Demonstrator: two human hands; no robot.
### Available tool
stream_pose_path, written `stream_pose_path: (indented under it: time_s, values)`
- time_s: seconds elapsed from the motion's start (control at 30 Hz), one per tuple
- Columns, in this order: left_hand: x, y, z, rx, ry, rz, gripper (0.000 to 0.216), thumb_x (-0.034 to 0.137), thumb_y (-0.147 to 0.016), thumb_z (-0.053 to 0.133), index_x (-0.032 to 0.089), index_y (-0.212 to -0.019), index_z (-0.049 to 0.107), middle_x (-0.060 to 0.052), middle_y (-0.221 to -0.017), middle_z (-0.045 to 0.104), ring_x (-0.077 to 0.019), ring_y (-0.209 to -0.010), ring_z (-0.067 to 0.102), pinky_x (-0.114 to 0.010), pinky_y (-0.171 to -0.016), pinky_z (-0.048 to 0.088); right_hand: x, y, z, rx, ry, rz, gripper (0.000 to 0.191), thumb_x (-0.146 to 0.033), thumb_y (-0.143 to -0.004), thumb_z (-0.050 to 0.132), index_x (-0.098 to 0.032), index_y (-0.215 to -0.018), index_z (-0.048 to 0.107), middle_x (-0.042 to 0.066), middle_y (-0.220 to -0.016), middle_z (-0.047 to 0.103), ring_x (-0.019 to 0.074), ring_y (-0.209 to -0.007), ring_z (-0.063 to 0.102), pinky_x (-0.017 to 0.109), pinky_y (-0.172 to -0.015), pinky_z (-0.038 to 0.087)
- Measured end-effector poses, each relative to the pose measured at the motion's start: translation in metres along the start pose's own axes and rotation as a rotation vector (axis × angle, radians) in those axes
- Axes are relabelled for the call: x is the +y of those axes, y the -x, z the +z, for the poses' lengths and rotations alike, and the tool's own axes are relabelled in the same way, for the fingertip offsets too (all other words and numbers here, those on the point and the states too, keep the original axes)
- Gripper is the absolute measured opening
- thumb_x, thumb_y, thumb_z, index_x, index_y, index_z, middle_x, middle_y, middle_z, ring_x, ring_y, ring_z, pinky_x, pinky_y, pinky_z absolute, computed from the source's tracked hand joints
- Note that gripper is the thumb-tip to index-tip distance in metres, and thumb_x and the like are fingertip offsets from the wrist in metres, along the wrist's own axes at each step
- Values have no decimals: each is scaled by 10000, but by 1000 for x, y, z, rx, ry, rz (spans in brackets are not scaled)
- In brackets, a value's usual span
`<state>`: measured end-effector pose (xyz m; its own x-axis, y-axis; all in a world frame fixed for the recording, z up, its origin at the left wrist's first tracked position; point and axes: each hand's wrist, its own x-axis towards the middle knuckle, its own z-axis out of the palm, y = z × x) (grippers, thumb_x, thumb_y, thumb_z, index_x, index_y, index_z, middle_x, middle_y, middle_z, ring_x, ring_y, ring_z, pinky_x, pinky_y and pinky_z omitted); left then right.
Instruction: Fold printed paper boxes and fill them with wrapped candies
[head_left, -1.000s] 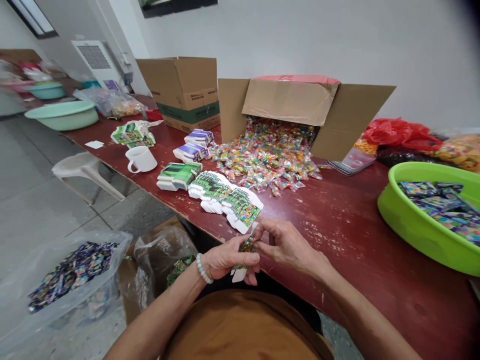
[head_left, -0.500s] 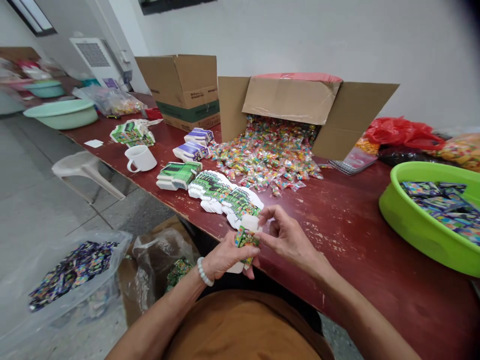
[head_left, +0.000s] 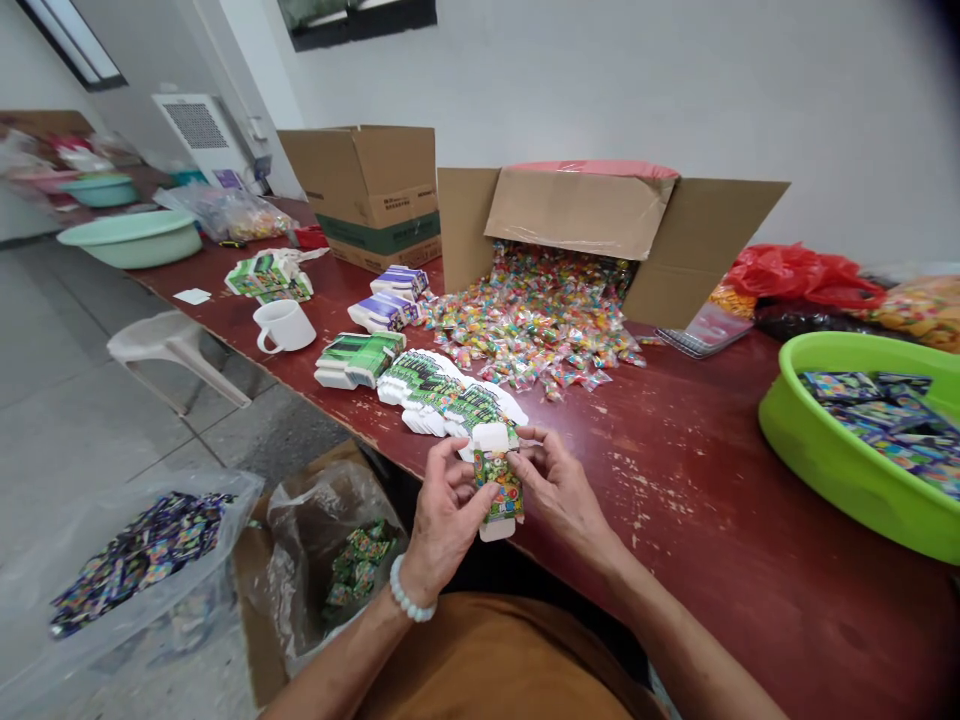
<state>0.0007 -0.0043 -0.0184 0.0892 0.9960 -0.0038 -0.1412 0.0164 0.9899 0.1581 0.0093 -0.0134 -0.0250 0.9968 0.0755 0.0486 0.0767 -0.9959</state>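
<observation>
Between my two hands is a small printed green carton (head_left: 501, 485), upright, its white end flaps standing out at top and bottom. My left hand (head_left: 450, 510) grips its left side, thumb across the front. On the right edge, near the top, the fingers of my right hand (head_left: 555, 485) hold it too. Just beyond lies a fanned row of flat green cartons (head_left: 442, 385) on the red table (head_left: 675, 450). Farther back, small wrapped candies (head_left: 532, 320) spill from a cardboard box (head_left: 585, 220) lying on its side.
To the right stands a lime-green basin (head_left: 847, 480) of dark packets. A white mug (head_left: 283, 326), green carton stacks (head_left: 360, 358) and purple carton stacks (head_left: 386, 305) sit left. Below the table edge are a lined box (head_left: 285, 580) with green packets and a plastic bag (head_left: 150, 560) of purple packets.
The carton has turned so its printed front faces me, with its flaps spread. My left hand has opened around its side, and my right fingers have moved onto its right edge.
</observation>
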Motion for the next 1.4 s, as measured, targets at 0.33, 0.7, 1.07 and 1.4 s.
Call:
stream_pose_path:
  time_s: [0.33, 0.7, 1.07, 1.4]
  values:
    - [9, -7, -8, -65, -78, 20, 269, 307, -824, 668, 193, -1060, 608, -24, -856, 711, -139, -746, 654, -222, -674, 515, 9, 10, 13, 86, -52, -119, 173, -363, -857, 638, -209, -904, 700, 31, -864, 671, 172, -799, 587, 296, -746, 466]
    - [12, -12, -8, -209, -43, -51, 218, 347, -854, 648, 192, -984, 565, -41, -937, 697, -156, -835, 641, -249, -740, 495, -6, -11, -6, -132, -418, 235, 379, -341, -607, 858, -179, -903, 684, -7, -731, 663, 117, -623, 570, 244, -603, 451]
    - [11, -7, -3, -317, 378, -515, 521, 639, -847, 515, 152, -1015, 587, -52, -751, 675, -163, -500, 630, -296, -498, 521, -6, -4, 0, -65, 63, -155, 165, -374, -838, 663, -222, -828, 728, 36, -802, 662, 191, -773, 613, 302, -706, 477]
    - [10, -10, 9, -199, 285, -458, 574, 681, -829, 500, 125, -828, 646, -38, -662, 652, -105, -465, 560, -223, -464, 441, -12, -12, -3, -112, 219, -183, 144, -345, -843, 640, -212, -837, 693, 16, -731, 658, 158, -644, 605, 269, -615, 466]
